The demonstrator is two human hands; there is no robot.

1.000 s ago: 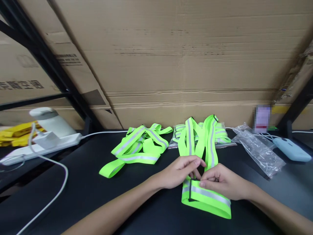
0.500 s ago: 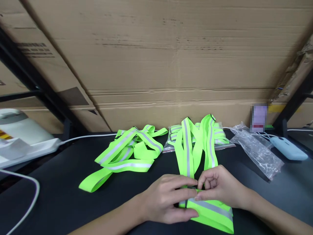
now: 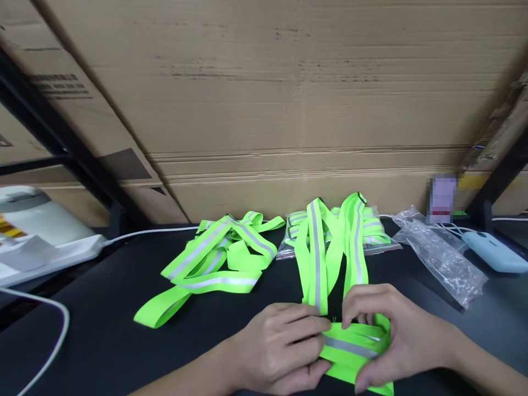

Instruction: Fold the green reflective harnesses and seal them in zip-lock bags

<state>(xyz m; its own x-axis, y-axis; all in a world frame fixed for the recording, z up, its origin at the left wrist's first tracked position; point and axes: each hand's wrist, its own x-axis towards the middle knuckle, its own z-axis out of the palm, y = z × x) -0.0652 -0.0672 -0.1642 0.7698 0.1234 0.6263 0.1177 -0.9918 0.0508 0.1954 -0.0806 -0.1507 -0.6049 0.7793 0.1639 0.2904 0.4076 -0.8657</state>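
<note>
A neon green reflective strap (image 3: pixel 350 346) with a grey stripe lies in front of me, its lower part folded in layers. My left hand (image 3: pixel 289 346) grips the left end of those layers, fingers curled over the top and thumb below. Curved around the right end is my right hand (image 3: pixel 391 330), fingertips on the upper edge and thumb low at the front, holding a bent loop of the band. Two longer bands (image 3: pixel 317 253) of it run away from me over a clear bag (image 3: pixel 377 225) of more green straps. Part of the fold is hidden by my fingers.
Left of centre lies a loose pile of green straps (image 3: pixel 218 264). An empty clear plastic sleeve (image 3: pixel 445 264) and a light blue device (image 3: pixel 495 250) are at the right. A white power strip (image 3: pixel 74 256) with cables sits left, and cardboard (image 3: pixel 289 110) stands behind.
My right hand has moved right and opened from a pinch near the middle to wrap around the strap's right end. The left hand has shifted slightly left and curled more tightly.
</note>
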